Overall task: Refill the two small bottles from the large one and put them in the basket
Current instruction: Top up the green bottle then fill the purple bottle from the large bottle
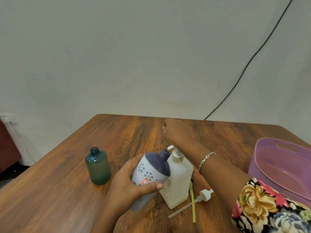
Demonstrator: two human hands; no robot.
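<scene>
My left hand (127, 185) grips a small white bottle (151, 170) with grey flowers and a dark blue top. The bottle is tilted, its open neck right by the nozzle of the large white pump bottle (178, 179), which stands on the table. My right hand (176, 132) hovers above and just beyond the pump head, fingers loosely bent, holding nothing. A small green bottle (98, 167) stands uncapped to the left. The purple basket (262, 148) sits at the right edge, with nothing visible inside it.
A loose white pump cap (204, 195) with its long tube lies on the wooden table (67, 190) right of the large bottle, beside a yellow strip (193, 206). A black cable (252, 56) runs down the wall behind the table.
</scene>
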